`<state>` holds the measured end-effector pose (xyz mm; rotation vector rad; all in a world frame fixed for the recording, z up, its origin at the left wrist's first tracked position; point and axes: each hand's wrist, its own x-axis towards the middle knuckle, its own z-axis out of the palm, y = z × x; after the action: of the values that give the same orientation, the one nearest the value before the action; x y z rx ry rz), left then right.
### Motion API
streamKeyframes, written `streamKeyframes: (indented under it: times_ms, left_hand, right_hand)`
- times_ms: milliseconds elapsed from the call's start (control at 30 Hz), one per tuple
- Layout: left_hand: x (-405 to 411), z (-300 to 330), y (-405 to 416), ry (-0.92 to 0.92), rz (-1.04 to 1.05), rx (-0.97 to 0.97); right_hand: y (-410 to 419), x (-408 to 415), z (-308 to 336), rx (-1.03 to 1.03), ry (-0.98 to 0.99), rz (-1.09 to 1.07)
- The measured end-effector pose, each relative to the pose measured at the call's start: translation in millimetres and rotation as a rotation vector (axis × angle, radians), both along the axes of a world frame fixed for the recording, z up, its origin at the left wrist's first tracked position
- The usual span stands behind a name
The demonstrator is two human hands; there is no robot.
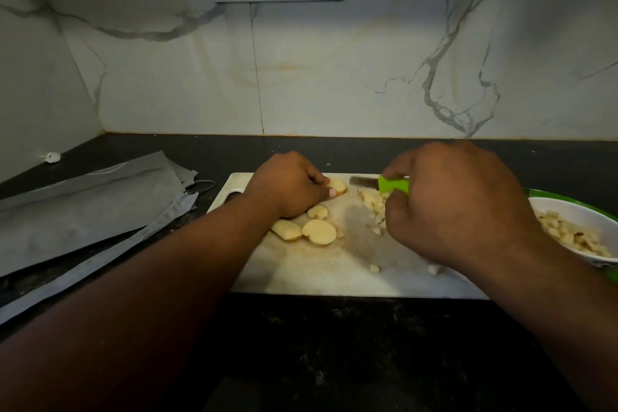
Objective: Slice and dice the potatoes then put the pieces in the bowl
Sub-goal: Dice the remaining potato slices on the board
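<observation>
- Your path to the bowl point(548, 207) runs right, off the board point(301, 271); dice point(374, 207) lie between.
- Slices point(319, 231) crowd the board's left-middle.
- Grey bags point(83, 211) block the counter point(334, 344) to your left.

**Potato slices and dice on the board, more dice in the bowl**

A pale yellow potato slice point(337, 185) with thin brown skin lies flat near the far edge of the white cutting board point(301, 271). Three more slices point(319, 231) lie flat and close together nearer the board's middle, two of them touching. A small heap of diced potato point(374, 206) sits just to their right, with two loose cubes point(375, 268) toward the near edge. The white bowl point(568, 207) beside the board's right end holds many diced pieces point(568, 236).
</observation>
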<state>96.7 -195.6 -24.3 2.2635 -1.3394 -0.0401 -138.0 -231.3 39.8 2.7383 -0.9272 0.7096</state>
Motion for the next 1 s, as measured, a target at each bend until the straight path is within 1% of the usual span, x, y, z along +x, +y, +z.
streamKeyframes:
  times_ms: [67, 133, 433, 633, 733, 900, 1000]
  left_hand:
    - [2.3, -1.1, -1.0, 0.005, -0.020, -0.009]
    - [2.8, -1.2, -1.0, 0.017, -0.031, -0.011]
    - [0.4, -1.2, -0.6, 0.035, -0.028, -0.015]
    - [0.1, -2.3, -4.5, -0.004, 0.007, -0.008]
    - [0.5, -3.4, -6.1, -0.032, 0.008, -0.013]
    - [2.3, -3.2, -4.8, -0.018, -0.024, -0.029]
    - [2.0, -2.8, -4.2, -0.013, -0.021, -0.029]
  right_hand:
    - [-3.3, 5.2, -1.5, 0.000, -0.046, -0.007]
    - [-7.1, 13.6, -5.6, 0.029, -0.052, -0.005]
    - [-6.8, 24.8, -15.5, 0.097, 0.044, 0.070]
    - [5.7, 8.9, -8.1, 0.052, 0.080, 0.053]
    - [11.2, 1.0, -1.1, 0.028, 0.051, 0.042]
    - [4.7, 10.8, -5.4, 0.016, -0.021, 0.016]
    - [-3.1, 23.2, -13.9, 0.046, -0.006, 0.032]
